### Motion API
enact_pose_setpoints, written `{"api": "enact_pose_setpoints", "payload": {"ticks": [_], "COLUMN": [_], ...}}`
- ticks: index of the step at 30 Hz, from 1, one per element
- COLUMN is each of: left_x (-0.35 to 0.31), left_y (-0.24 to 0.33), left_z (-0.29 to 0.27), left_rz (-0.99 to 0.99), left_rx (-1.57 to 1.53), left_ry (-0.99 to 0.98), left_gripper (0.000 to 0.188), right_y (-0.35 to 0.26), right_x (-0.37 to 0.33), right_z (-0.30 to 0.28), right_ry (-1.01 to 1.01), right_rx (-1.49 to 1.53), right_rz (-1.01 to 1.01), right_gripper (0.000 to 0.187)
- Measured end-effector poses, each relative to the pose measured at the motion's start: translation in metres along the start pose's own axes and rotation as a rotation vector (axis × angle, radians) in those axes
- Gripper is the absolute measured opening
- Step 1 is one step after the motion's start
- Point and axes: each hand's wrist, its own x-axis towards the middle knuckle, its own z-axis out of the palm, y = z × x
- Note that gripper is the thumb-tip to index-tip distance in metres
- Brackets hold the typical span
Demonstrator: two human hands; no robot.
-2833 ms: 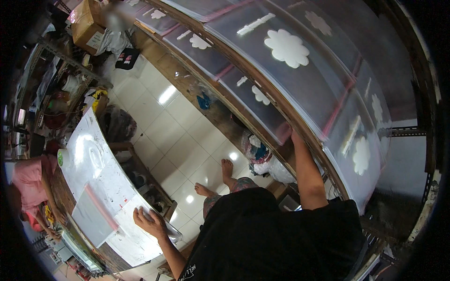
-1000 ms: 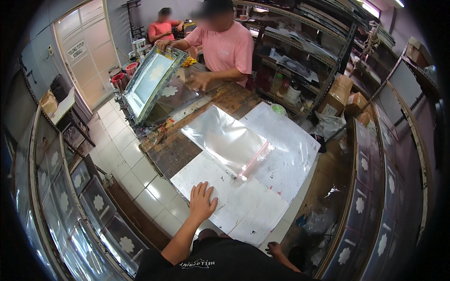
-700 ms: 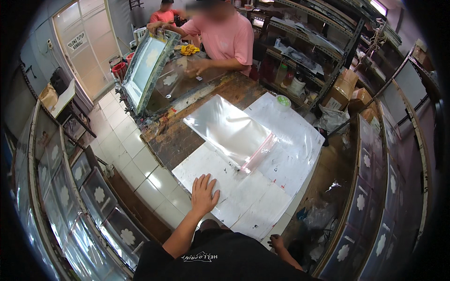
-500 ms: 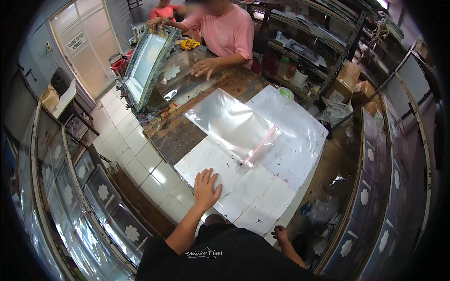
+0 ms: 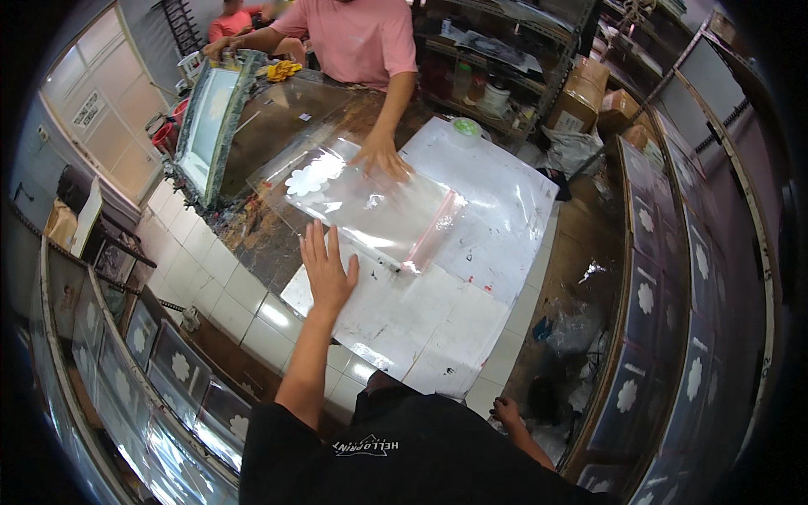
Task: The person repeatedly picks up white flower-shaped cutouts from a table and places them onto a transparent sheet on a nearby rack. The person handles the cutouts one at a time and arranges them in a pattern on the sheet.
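Note:
A clear plastic bag (image 5: 379, 210) with a pink strip along one end lies on the table's white sheets (image 5: 484, 202). At its far left a clear sheet with a white flower print (image 5: 316, 178) overlaps it, with a co-worker's hand (image 5: 384, 156) spread on top. My left hand (image 5: 326, 273) is open, fingers stretched toward the bag's near left edge; whether it touches is unclear. Low at my right side, away from the table, hangs my right hand (image 5: 503, 411), fingers curled in, with nothing visible in it.
A screen-printing frame (image 5: 227, 105) stands tilted up at the far left, the co-worker's other hand at its top. Racks of flower-printed sheets flank me on the left (image 5: 180, 366) and right (image 5: 645, 296). Cardboard boxes (image 5: 581, 93) and shelves stand at the back right.
The co-worker's hand has brought the flower-printed sheet rightward from beside the frame onto the clear bag. My left hand has moved forward and left, toward the bag. The view has shifted.

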Motion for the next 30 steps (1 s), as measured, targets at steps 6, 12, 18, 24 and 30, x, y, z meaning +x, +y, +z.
{"api": "enact_pose_setpoints", "payload": {"ticks": [6,12,18,24,30], "left_x": [-0.019,-0.039,-0.083,-0.105,-0.14], "left_y": [-0.042,-0.019,0.083,0.2,0.271], "left_z": [0.049,0.022,0.0,-0.015,-0.008], "left_rz": [-0.232,0.026,0.339,0.625,0.982], "left_rx": [0.057,0.078,-0.203,-0.493,-0.662], "left_ry": [-0.463,-0.317,-0.453,-0.69,-0.897], "left_gripper": [0.047,0.01,0.041,0.047,0.055], "right_y": [0.009,0.022,-0.115,-0.238,-0.201], "right_x": [-0.011,-0.027,-0.088,-0.153,-0.145], "right_z": [0.002,0.009,-0.004,0.001,-0.003], "right_ry": [0.057,0.063,0.122,-0.465,0.06], "right_rx": [0.056,0.197,0.599,0.721,0.563], "right_rz": [0.029,-0.01,-0.348,-0.512,-0.541], "right_gripper": [0.032,0.027,0.024,0.034,0.026]}}
